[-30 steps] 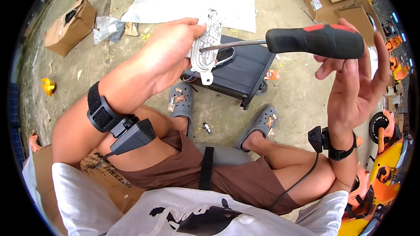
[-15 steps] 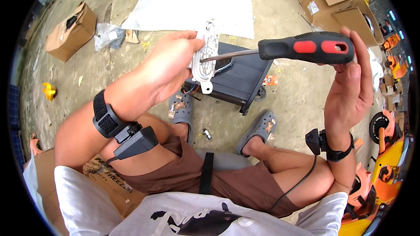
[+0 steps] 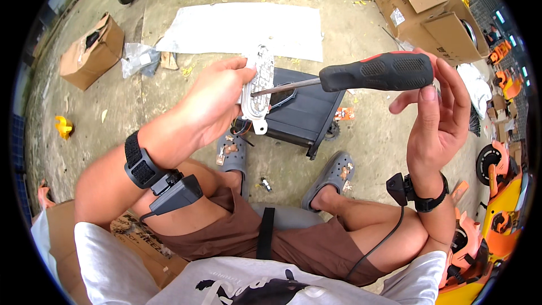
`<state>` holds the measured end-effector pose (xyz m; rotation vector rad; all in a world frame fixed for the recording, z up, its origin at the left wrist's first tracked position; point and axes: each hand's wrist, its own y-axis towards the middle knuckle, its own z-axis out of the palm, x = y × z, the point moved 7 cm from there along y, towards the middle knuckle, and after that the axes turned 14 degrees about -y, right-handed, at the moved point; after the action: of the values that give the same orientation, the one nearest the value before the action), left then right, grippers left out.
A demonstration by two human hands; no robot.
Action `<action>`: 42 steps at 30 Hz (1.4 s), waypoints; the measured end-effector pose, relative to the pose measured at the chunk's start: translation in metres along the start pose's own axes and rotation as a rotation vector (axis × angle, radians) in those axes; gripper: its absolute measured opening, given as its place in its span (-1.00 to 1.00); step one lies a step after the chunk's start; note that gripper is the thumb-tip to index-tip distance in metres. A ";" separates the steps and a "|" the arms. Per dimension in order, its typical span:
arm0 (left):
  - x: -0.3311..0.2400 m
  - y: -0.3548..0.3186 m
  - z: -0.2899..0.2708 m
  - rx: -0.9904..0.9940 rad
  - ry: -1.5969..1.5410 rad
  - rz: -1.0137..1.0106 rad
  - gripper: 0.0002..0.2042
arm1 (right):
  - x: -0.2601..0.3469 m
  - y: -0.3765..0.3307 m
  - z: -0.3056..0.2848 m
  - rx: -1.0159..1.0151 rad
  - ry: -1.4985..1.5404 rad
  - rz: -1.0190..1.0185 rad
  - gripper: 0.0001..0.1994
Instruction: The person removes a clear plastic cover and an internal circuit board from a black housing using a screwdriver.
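- Around 12 o'clock in the head view, there's a white oval part point(image 3: 262, 76), long side up, with a screwdriver point(image 3: 375, 73) reaching its face from 2 o'clock.
- Left hand point(image 3: 217, 87), about 10:30: thumb and fingers pinching the part's edge. I'd brace it firmly, fingertips clear of the tip.
- Right hand point(image 3: 435, 118), about 3 o'clock: loosely pinching the handle's butt end, not a full fist. For more push, I'd line the tool up straight and wrap further round.
- Black box-shaped thing point(image 3: 316, 96) at 1:30, just beyond, maybe handy as a rest.
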<state>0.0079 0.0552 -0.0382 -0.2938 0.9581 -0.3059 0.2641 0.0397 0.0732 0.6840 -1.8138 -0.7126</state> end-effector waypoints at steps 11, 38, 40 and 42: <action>0.003 0.001 0.002 -0.020 -0.060 0.018 -0.70 | 0.000 -0.002 -0.009 0.028 -0.168 0.031 -0.66; 0.008 -0.001 0.006 0.021 -0.053 -0.057 -0.70 | 0.019 0.007 -0.009 0.075 -0.021 -0.147 -0.62; 0.007 -0.002 0.006 0.019 -0.052 -0.059 -0.69 | 0.017 0.006 -0.006 0.096 -0.021 -0.185 -0.63; 0.007 -0.002 0.005 0.017 -0.047 -0.059 -0.69 | 0.015 0.004 -0.006 0.113 0.001 -0.117 -0.64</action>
<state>0.0156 0.0515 -0.0397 -0.3132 0.9013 -0.3593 0.2644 0.0304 0.0872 0.8705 -1.8347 -0.6902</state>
